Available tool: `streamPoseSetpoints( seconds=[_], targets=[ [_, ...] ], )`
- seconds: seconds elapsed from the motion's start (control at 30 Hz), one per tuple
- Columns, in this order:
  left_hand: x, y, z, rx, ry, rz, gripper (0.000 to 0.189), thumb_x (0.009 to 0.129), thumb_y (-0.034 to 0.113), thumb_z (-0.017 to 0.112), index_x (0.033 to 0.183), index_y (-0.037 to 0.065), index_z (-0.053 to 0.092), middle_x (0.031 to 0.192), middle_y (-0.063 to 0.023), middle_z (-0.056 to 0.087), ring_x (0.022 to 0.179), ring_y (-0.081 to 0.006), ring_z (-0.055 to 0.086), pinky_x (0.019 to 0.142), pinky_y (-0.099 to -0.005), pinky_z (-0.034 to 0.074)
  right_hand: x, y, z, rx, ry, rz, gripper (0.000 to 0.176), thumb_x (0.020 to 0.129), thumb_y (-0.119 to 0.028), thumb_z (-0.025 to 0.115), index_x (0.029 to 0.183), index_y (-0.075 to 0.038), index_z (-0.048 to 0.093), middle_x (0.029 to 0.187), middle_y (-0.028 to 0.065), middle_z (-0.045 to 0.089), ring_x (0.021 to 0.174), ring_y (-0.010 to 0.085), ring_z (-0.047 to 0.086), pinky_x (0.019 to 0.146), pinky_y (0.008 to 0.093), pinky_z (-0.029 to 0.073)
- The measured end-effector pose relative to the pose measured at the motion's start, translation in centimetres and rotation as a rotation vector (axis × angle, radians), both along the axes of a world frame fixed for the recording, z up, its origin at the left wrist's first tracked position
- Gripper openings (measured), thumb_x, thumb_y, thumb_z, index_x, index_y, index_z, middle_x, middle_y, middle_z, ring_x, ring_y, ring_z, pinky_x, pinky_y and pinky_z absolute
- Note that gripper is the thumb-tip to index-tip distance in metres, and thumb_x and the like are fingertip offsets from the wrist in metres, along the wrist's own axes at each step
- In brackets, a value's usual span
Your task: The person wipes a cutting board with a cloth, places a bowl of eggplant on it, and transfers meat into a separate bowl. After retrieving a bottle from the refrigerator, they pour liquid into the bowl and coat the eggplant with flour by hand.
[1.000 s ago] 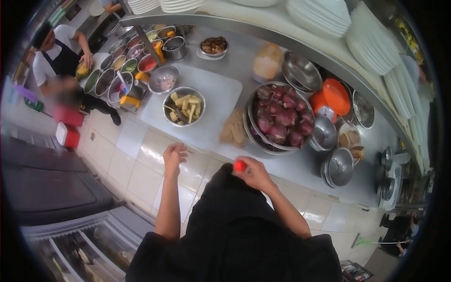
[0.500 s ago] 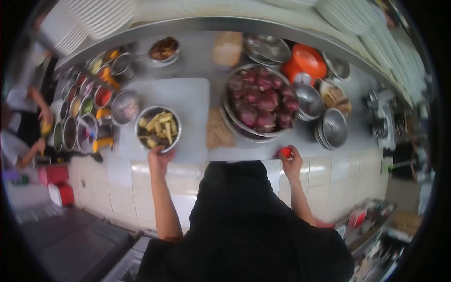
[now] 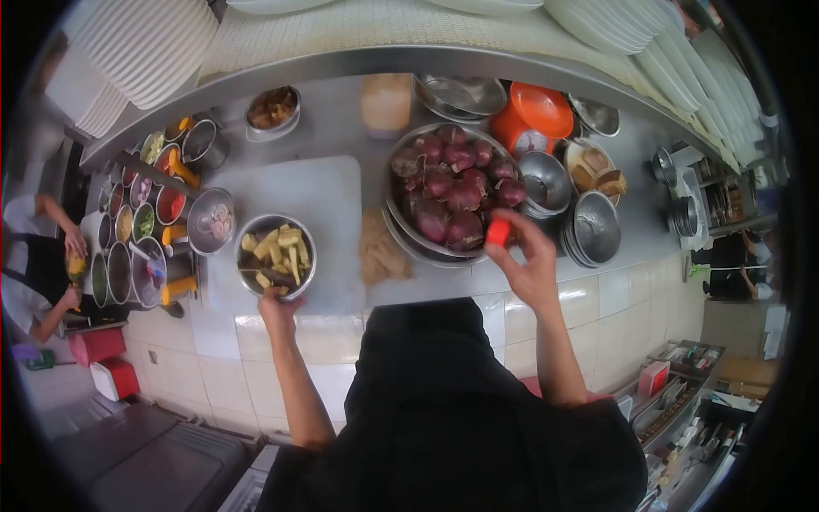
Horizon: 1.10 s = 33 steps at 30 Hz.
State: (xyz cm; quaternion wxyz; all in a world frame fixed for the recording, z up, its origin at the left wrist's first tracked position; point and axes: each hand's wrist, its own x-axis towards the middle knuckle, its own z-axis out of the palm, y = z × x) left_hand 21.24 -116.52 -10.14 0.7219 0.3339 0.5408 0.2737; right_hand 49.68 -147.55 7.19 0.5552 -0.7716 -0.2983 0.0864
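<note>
My left hand (image 3: 278,314) grips the near rim of a steel bowl (image 3: 246,280) on the white cutting board (image 3: 334,205). The bowl holds pale yellow cut pieces (image 3: 283,247), a few with dark skin. My right hand (image 3: 536,266) is raised by the near right edge of a wide metal bowl (image 3: 426,249) heaped with red onions (image 3: 463,196). Its thumb and fingers pinch a small bright red object (image 3: 498,232), whose kind I cannot tell. A crumpled brown cloth (image 3: 384,247) lies between the board and the onions.
Stacked steel bowls (image 3: 597,229) and an orange kitchen scale (image 3: 546,111) stand to the right. Several ingredient containers (image 3: 145,224) line the left side, beside another person's hand (image 3: 75,242). Above the counter, a shelf (image 3: 341,32) carries white plates (image 3: 145,51).
My right hand has risen from the counter's front edge toward the onion bowl, the red object still in its fingers. My left hand stays on the steel bowl. The view has shifted slightly.
</note>
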Motion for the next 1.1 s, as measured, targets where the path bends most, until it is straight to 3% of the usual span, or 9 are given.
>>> streamPoseSetpoints(
  seconds=[0.1,0.2,0.4,0.47,0.73,0.8,0.9,1.0,1.1],
  targets=[
    [-0.2,1.2,-0.6,0.019,-0.057,-0.033,0.037,0.082,0.018,0.045,0.108,-0.008,0.050,0.087,-0.0202,0.063,0.067,-0.0315,0.062,0.056,-0.0410,0.050,1.9,7.0,1.3,-0.059,-0.079,0.167,0.045,0.076,-0.010,0.073,0.118,-0.004,0.060,0.105,0.0123,0.066,0.089,0.0221,0.065,0.076,0.0334,0.051],
    [-0.4,0.8,-0.8,0.064,-0.086,-0.014,0.043,0.083,0.012,0.045,0.113,-0.019,0.045,0.105,-0.0279,0.056,0.081,-0.0396,0.063,0.056,-0.0450,0.056,4.0,15.7,0.6,-0.186,-0.339,0.437,0.036,0.075,-0.008,0.067,0.111,-0.004,0.061,0.105,0.0169,0.065,0.092,0.0350,0.064,0.081,0.0423,0.050],
    [0.2,-0.6,-0.3,0.073,-0.076,0.063,0.044,0.081,0.008,0.044,0.117,-0.016,0.044,0.107,-0.0253,0.057,0.080,-0.0343,0.064,0.049,-0.0368,0.057,8.1,30.2,-7.7,-1.063,-0.593,0.591,0.024,0.075,-0.005,0.062,0.099,-0.001,0.067,0.108,0.0194,0.065,0.100,0.0340,0.064,0.084,0.0409,0.053],
    [0.7,-1.9,0.3,0.147,-0.051,0.169,0.036,0.080,0.008,0.043,0.108,-0.013,0.050,0.095,-0.0236,0.062,0.066,-0.0313,0.065,0.041,-0.0378,0.053,9.8,31.5,-12.0,-1.167,-0.646,0.581,0.030,0.076,-0.007,0.062,0.106,-0.004,0.066,0.104,0.0215,0.066,0.103,0.0345,0.063,0.085,0.0425,0.052],
    [-0.1,-5.0,3.3,0.194,0.095,0.231,0.038,0.075,0.008,0.051,0.106,-0.013,0.049,0.091,-0.0223,0.060,0.064,-0.0308,0.063,0.041,-0.0379,0.054,11.7,31.3,-13.7,-1.309,-0.602,0.724,0.033,0.078,-0.027,0.066,0.104,-0.008,0.070,0.110,0.0175,0.066,0.105,0.0346,0.062,0.085,0.0449,0.052],
    [-2.0,-5.0,1.6,0.235,0.159,0.188,0.039,0.073,0.008,0.054,0.105,-0.013,0.049,0.090,-0.0218,0.060,0.065,-0.0314,0.063,0.043,-0.0382,0.054,11.3,31.2,-15.1,-0.970,-0.562,0.693,0.050,0.075,-0.036,0.067,0.117,-0.008,0.062,0.116,0.0195,0.063,0.107,0.0378,0.060,0.090,0.0475,0.048],
    [-1.5,-6.2,5.1,0.360,0.161,0.191,0.045,0.072,0.014,0.056,0.109,-0.010,0.048,0.100,-0.0223,0.058,0.081,-0.0312,0.063,0.048,-0.0387,0.054,8.5,24.4,-6.4,-0.204,-0.482,0.686,0.043,0.079,-0.019,0.067,0.118,-0.004,0.058,0.120,0.0197,0.058,0.106,0.0377,0.058,0.094,0.0438,0.046],
    [4.3,-11.1,12.3,0.458,0.252,-0.022,0.045,0.076,0.018,0.056,0.111,-0.009,0.045,0.104,-0.0168,0.053,0.096,-0.0257,0.055,0.083,-0.0368,0.047,8.5,10.0,1.6,0.106,-0.315,0.598,0.033,0.079,-0.017,0.068,0.108,-0.003,0.060,0.110,0.0152,0.060,0.101,0.0337,0.059,0.087,0.0427,0.048],
    [10.0,-16.4,14.4,0.495,0.116,-0.132,0.040,0.076,0.021,0.056,0.106,-0.004,0.047,0.110,-0.0153,0.050,0.103,-0.0260,0.051,0.088,-0.0395,0.044,9.9,-4.6,2.0,0.289,-0.236,0.423,0.028,0.077,-0.017,0.069,0.098,-0.001,0.062,0.101,0.0144,0.061,0.096,0.0345,0.060,0.083,0.0407,0.048]
  ],
)
